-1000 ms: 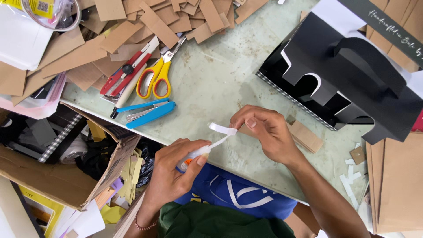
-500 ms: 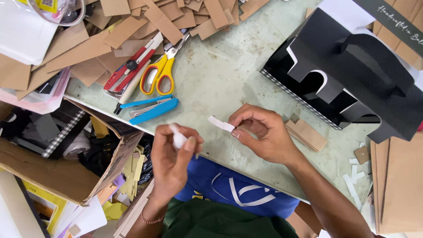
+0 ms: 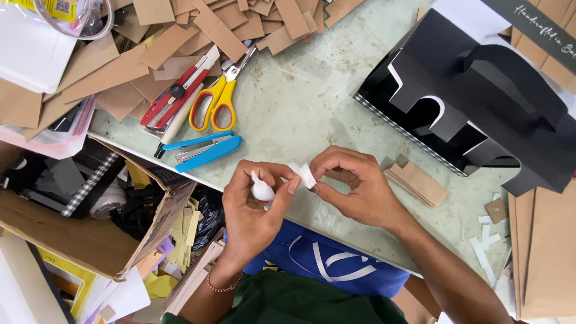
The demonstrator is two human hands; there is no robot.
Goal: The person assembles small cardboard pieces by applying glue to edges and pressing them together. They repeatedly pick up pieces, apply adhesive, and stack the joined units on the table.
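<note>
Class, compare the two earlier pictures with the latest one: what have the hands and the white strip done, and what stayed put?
The left hand, gripping a small white tube-like object, rose to meet the right hand; both now pinch the white strip, which looks shorter or folded. The scissors, blue stapler and black box stayed put.

1. Bright, even daylight covers the pale tabletop (image 3: 312,90).
2. Shadows stay soft and short beneath the hands.
3. No glare shows; focus is sharp, with slight bending at the corners.
</note>
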